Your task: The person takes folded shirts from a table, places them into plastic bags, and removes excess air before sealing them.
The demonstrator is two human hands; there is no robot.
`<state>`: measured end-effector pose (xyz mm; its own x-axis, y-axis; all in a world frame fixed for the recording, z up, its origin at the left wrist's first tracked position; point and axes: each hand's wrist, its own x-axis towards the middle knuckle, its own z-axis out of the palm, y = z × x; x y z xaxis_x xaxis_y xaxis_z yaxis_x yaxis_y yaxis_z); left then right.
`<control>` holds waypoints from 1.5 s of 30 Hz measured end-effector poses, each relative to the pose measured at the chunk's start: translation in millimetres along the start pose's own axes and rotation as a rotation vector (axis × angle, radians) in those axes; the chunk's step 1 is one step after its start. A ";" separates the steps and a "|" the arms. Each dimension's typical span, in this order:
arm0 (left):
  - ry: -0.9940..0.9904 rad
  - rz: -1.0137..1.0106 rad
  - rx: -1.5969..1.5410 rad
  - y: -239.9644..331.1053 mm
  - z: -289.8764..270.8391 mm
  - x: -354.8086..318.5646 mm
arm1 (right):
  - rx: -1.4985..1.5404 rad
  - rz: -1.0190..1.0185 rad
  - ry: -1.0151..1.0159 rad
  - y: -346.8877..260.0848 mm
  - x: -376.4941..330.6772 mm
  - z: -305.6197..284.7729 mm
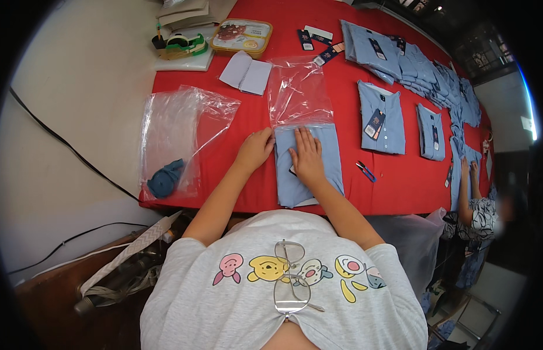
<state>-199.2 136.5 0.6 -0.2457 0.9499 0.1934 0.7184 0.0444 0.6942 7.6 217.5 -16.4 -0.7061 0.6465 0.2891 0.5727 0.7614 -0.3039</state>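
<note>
A folded light-blue shirt (pixel 327 181) lies in front of me, inside a clear plastic bag (pixel 299 93) whose unfilled end stretches away from me. My right hand (pixel 307 157) rests flat on the shirt with its fingers extended. At the left edge of the bag, my left hand (pixel 256 150) has its fingers curled together, pinching the plastic near the shirt's far left corner; its fingertips are partly hidden. A small piece of a tag shows beside my right palm.
Left are loose clear bags (pixel 172 122) with a dark-blue cloth roll (pixel 165 178) on them. Beyond lie a notebook (pixel 246 73), a plastic box (pixel 242 36) and a tape dispenser (pixel 184 45). Right are small thread snips (pixel 366 171), folded shirts (pixel 381 116) and another person's hands (pixel 470 169).
</note>
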 end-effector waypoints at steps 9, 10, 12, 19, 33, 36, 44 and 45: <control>0.177 -0.007 0.110 18.4 33.3 -40.0 | 0.512 0.348 0.343 31.1 17.3 -23.7; 0.185 -0.031 0.114 18.8 34.3 -41.7 | 0.436 0.293 0.324 41.0 27.2 -37.4; 0.199 -0.053 0.106 21.6 36.1 -37.8 | 0.283 0.184 0.304 72.6 52.4 -63.2; 0.203 -0.087 0.183 38.1 47.7 -24.5 | 0.088 -0.234 0.079 150.0 71.4 -61.6; 0.114 0.021 0.264 39.6 34.5 -20.4 | 0.181 -0.129 -0.019 159.5 -26.3 -83.2; 0.062 0.009 0.277 44.0 30.2 -39.9 | 0.208 -0.117 -0.069 146.6 -41.9 -89.7; 0.042 0.109 0.248 69.7 36.0 -115.7 | 0.257 -0.129 -0.136 143.1 -88.1 -99.6; 0.058 0.083 0.235 72.5 38.0 -121.2 | 0.265 -0.117 -0.132 142.0 -91.0 -101.1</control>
<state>-92.6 36.4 1.2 -0.2116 0.9340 0.2878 0.8674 0.0438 0.4957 195.2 271.7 5.9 -0.8188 0.5297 0.2212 0.3679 0.7801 -0.5061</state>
